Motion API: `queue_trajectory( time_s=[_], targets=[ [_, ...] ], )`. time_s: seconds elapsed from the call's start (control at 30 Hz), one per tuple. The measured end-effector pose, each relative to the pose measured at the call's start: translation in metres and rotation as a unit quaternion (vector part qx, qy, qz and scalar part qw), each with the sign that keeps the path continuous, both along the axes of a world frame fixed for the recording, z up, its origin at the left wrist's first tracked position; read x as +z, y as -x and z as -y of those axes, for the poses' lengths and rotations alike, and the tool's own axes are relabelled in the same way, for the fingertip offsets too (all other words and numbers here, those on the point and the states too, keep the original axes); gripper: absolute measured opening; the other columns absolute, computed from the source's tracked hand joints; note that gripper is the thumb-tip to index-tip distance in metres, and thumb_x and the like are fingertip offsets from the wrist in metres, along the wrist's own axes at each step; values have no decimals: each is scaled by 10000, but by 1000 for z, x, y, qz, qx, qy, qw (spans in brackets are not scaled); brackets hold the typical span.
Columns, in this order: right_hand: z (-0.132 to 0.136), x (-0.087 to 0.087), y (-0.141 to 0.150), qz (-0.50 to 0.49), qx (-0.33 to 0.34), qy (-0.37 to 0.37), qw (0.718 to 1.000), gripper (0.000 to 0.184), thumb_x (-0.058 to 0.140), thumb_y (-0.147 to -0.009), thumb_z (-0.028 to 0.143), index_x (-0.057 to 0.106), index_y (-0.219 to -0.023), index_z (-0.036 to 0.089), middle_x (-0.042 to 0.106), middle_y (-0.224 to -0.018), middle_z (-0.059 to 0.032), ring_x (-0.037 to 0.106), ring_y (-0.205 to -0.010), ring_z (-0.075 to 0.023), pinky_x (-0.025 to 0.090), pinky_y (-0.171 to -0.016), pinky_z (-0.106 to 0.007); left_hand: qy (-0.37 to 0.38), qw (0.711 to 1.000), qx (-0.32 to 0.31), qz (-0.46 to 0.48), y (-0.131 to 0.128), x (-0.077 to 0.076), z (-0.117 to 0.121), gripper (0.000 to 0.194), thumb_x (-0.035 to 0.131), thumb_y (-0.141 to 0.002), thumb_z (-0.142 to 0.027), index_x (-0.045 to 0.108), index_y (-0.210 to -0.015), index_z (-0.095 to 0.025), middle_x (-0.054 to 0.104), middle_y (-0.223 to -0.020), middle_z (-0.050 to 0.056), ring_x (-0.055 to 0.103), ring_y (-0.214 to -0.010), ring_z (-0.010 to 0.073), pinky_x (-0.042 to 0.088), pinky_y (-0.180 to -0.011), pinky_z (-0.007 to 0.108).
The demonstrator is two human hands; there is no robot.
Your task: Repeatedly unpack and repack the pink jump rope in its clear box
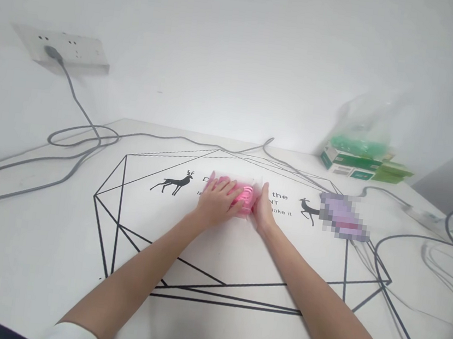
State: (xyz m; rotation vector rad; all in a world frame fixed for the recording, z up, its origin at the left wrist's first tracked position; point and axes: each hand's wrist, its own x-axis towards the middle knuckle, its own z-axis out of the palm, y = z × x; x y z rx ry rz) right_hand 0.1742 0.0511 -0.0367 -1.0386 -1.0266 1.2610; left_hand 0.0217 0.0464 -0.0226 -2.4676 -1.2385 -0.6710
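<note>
A pink item in a clear plastic package (246,195) lies on the white mat at the middle of the head view. Across its top and left side lies my left hand (218,200), fingers bent over it and gripping it. At the right end, my right hand (263,210) holds the package's side, with the thumb pointing up; its other fingers are partly hidden. Glare and my fingers cover much of the pink item, so its exact kind cannot be made out.
Further right lies a blurred purple phone-like object (344,217). Green-and-white boxes (351,165) with a plastic bag (364,126) on top stand by the wall. Grey cables (164,137) run along the table's back and sides, one plugged into a wall socket (76,49).
</note>
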Motion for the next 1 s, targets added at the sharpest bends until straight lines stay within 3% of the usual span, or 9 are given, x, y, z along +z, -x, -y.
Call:
queue_trajectory(
  time_s=[0.13,0.27,0.53,0.73,0.87,1.0],
  targets=[
    [4,4,3,-26,52,33,998,930,36,-891,788,589,-1317,174,707,-1213,-133,652,-1159,-256,498,-1002,-439,5,1000,-8,-2,1,0,1,485,434,-977,-519,633,-1317,-236,593,-1395,100,537,-1293,326,178,-1210,618],
    [9,11,4,-74,75,24,994,888,84,-896,788,631,-1268,196,721,-1180,-116,646,-1172,-265,498,-1013,-442,7,1000,-8,-2,0,0,1,535,487,-933,-584,614,-1339,-260,587,-1402,88,529,-1295,348,166,-1205,637],
    [10,18,-3,-76,60,39,995,859,44,-931,723,623,-1254,177,720,-1180,-125,642,-1184,-261,490,-1029,-456,12,1000,-11,-2,0,2,1,584,506,-914,-632,624,-1324,-233,597,-1386,115,529,-1295,354,170,-1200,644],
    [5,17,-14,-73,6,43,996,665,233,-951,689,643,-1150,205,714,-1201,-94,651,-1172,-242,506,-1026,-415,36,999,-32,5,-2,9,6,552,531,-917,-593,607,-1329,-233,597,-1385,106,530,-1296,336,235,-1184,616],
    [2,15,-22,-48,-23,42,998,511,429,-921,642,673,-1035,208,742,-1070,-83,673,-1103,-245,543,-970,-392,84,994,-66,-1,-11,13,11,628,574,-889,-586,523,-1393,-216,553,-1433,117,503,-1328,304,342,-1140,552],
    [2,18,-35,41,-28,-10,999,510,541,-868,626,712,-1038,176,755,-940,-68,702,-972,-260,558,-915,-436,119,992,-46,-16,-23,13,11,707,581,-866,-640,489,-1412,-200,528,-1458,129,466,-1364,307,312,-1150,573]
  ],
)
